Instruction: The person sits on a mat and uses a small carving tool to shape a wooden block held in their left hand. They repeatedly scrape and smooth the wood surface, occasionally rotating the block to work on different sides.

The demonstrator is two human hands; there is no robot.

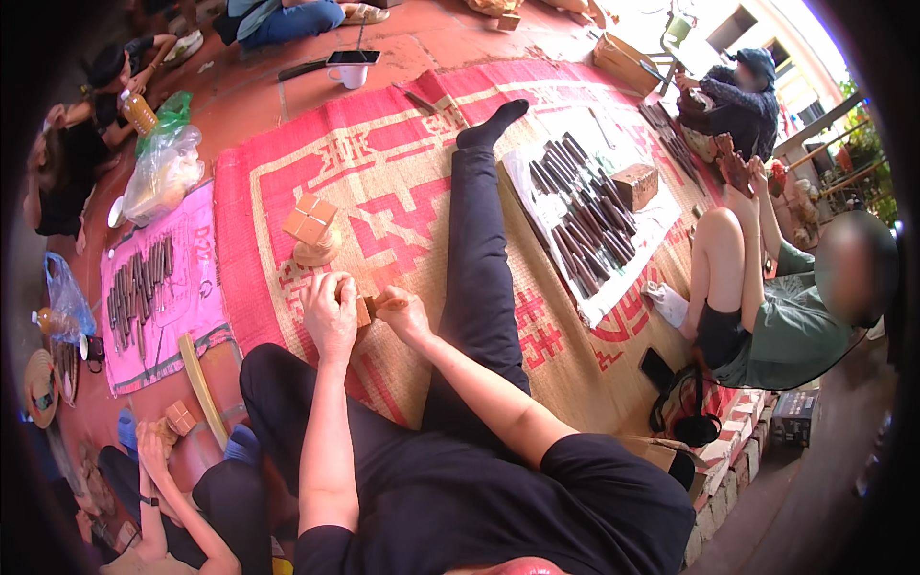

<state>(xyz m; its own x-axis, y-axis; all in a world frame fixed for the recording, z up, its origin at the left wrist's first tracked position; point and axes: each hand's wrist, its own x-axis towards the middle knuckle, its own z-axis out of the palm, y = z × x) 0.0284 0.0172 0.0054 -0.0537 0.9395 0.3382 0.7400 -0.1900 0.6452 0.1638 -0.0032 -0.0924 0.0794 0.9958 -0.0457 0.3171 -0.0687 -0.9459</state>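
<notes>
My left hand (pixel 331 314) is closed over a small brown wooden block (pixel 364 310), low over the mat between my legs. Close to its right side, my right hand (pixel 407 318) is closed too, its fingers at a brown, wood-coloured piece (pixel 391 301). Whether that piece is a tool handle or part of the work I cannot make out. Just beyond my left hand stands a square wooden block (pixel 309 220) with pale crossing lines on top. It rests on a rounded wooden base (pixel 318 249).
A red and straw mat (pixel 402 177) lies under me. Several dark-handled tools (pixel 585 216) lie on a white sheet to the right, with a brick-like block (pixel 634 186). More tools (pixel 140 292) rest on a pink cloth at left. A white mug (pixel 353 75) carries a phone. People sit nearby.
</notes>
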